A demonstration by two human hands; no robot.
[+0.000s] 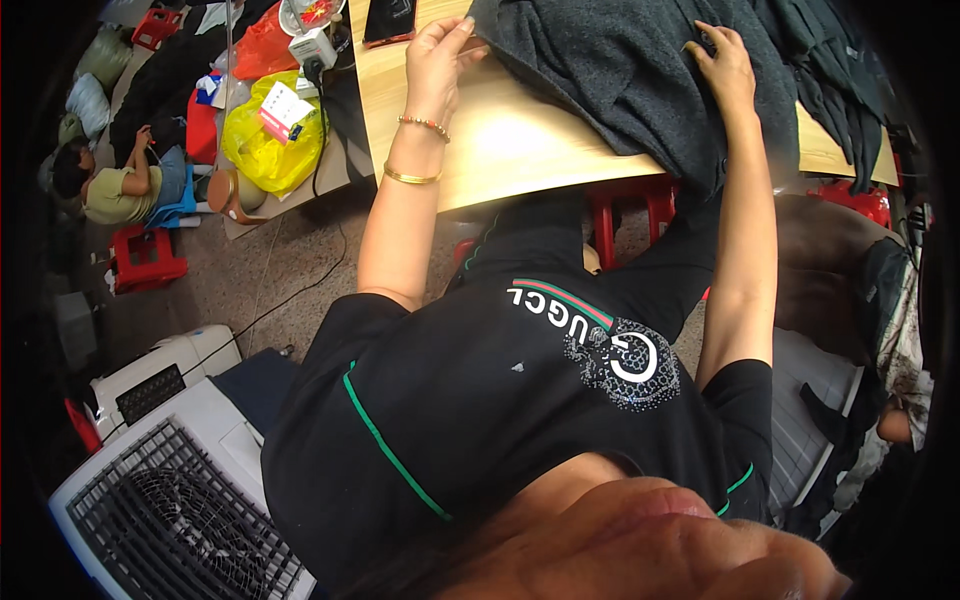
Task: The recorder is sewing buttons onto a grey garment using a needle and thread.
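A dark grey garment or cloth [610,85] of woolly fabric lies across the light wooden table [490,165], and its lower folds hang over the near edge. At its left corner my left hand [440,65] has thumb and fingers closed on the fabric's edge; a bracelet of beads and a gold bangle circle that wrist. On the cloth's right part rests my right hand [726,70], its fingers bent and apart, touching the surface. More dark fabric [825,75] is heaped to the right of it.
A dark phone [390,20] lies at the table's far left. Beside it stand a yellow plastic bag [262,150] and a charger on a cable [313,50]. Red stools [145,258] stand around. Another person [125,190] sits far left. A grilled white appliance [185,500] is at lower left.
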